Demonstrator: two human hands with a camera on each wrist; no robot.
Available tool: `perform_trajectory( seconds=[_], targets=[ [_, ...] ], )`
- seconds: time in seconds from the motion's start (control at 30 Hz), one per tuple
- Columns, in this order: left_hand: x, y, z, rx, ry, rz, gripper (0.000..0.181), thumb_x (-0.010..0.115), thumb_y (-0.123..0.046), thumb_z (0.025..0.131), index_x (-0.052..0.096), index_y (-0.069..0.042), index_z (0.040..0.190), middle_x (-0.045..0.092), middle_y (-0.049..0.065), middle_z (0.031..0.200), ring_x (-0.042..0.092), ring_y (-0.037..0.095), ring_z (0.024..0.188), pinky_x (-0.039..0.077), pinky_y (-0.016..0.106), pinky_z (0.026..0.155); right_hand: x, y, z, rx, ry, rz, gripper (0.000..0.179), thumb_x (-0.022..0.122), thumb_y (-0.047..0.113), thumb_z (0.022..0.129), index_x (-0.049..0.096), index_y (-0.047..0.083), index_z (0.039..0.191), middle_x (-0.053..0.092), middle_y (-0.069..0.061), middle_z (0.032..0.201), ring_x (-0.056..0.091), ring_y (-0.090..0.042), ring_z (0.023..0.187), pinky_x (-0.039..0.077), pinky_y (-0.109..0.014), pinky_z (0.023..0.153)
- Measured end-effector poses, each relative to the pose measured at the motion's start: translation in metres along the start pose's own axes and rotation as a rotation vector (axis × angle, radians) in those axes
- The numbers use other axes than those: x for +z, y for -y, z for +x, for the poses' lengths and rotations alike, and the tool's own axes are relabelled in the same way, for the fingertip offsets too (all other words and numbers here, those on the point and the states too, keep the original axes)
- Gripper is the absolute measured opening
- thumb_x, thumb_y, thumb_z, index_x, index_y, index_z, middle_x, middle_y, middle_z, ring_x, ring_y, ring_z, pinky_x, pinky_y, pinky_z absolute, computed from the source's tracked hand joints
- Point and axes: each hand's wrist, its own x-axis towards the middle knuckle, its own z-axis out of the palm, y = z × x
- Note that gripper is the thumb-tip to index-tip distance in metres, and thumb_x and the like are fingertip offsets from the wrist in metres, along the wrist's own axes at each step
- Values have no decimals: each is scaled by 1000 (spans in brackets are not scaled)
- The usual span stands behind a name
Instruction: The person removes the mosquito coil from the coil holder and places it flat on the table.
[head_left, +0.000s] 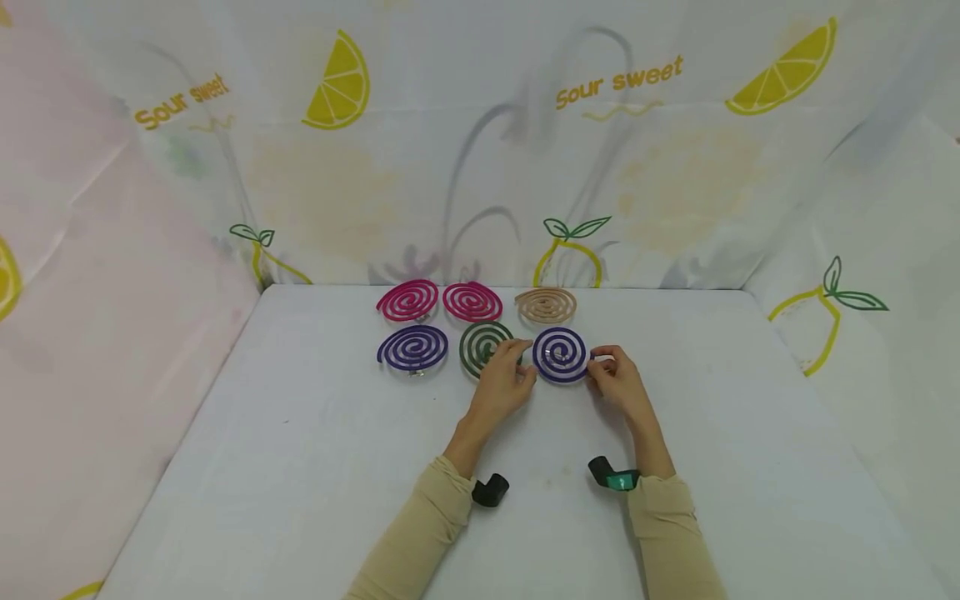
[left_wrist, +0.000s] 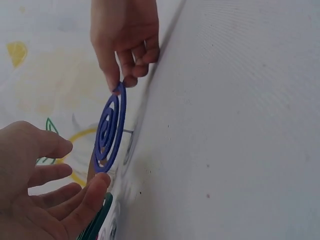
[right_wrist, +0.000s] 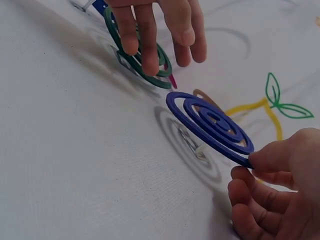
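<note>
The right hand (head_left: 618, 382) pinches the loose outer end of a flat, round, blue-purple spiral coil (head_left: 558, 353) between thumb and finger. The left hand (head_left: 501, 379) has its fingers loosely spread by the coil's other side, not gripping it. The coil sits up off the white, smooth worktop (head_left: 337, 475), over a small, shiny, metal-looking stand (right_wrist: 186, 136).

It looks light, stiff and dry, a bit like chalk, so it could snap if bent or squeezed hard. It doesn't look slippery. The outer ring seems the best place for a soft pinch, with a finger under the far side so it won't tip.

Next to it is a dark green spiral coil (head_left: 474, 350); behind it, a tan spiral coil (head_left: 546, 305).
</note>
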Motion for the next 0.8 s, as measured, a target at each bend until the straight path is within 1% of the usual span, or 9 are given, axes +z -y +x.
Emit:
perform_trajectory(
  seconds=[0.1, 0.2, 0.3, 0.4, 0.53, 0.67, 0.8],
  targets=[
    [6, -2, 1, 3, 19, 8, 46, 63, -14, 86, 54, -4, 130, 51, 16, 133, 67, 15, 84, 52, 35, 81, -1, -1, -2, 6, 4, -8, 31, 51, 11, 95, 46, -2, 124, 65, -24, 94, 57, -8, 67, 45, -19, 58],
    [11, -3, 2, 0, 47, 8, 48, 62, -17, 87, 52, -2, 132, 48, 18, 136, 67, 17, 88, 51, 39, 87, -2, -4, -3, 17, -5, -32, 29, 51, 12, 95, 48, 1, 122, 65, -21, 92, 56, -9, 67, 46, -20, 59],
    [14, -2, 2, -5, 70, -36, 49, 61, -17, 88, 50, -1, 133, 48, 20, 138, 67, 19, 92, 48, 40, 94, -3, -6, -3, 11, 1, -54, 30, 50, 12, 96, 47, 1, 123, 64, -19, 92, 56, -10, 67, 46, -21, 60],
    [15, 1, 1, 8, 90, -91, 49, 60, -16, 88, 49, 1, 133, 50, 18, 137, 66, 21, 97, 50, 37, 92, -3, -7, -1, 2, 2, -59, 29, 50, 13, 97, 47, 2, 124, 63, -19, 94, 55, -11, 68, 46, -21, 60],
    [14, 5, 1, 29, 104, -134, 49, 59, -15, 89, 48, 0, 135, 51, 14, 137, 64, 22, 102, 53, 30, 83, -3, -4, 0, -19, -10, -50, 28, 51, 12, 96, 48, 2, 122, 64, -21, 96, 56, -10, 67, 46, -20, 60],
    [12, 8, 2, 44, 90, -149, 48, 59, -13, 89, 49, 2, 133, 52, 16, 135, 64, 22, 102, 53, 28, 83, -2, -2, 0, -48, -7, -20, 28, 51, 10, 95, 49, -1, 121, 64, -24, 95, 57, -8, 64, 46, -19, 59],
    [11, 9, 2, 33, 89, -176, 47, 59, -12, 89, 50, 3, 133, 52, 17, 135, 64, 23, 102, 54, 27, 83, 1, -2, 0, -39, 4, 2, 29, 52, 10, 95, 48, -2, 121, 64, -24, 95, 58, -8, 64, 47, -19, 60]
  ],
)
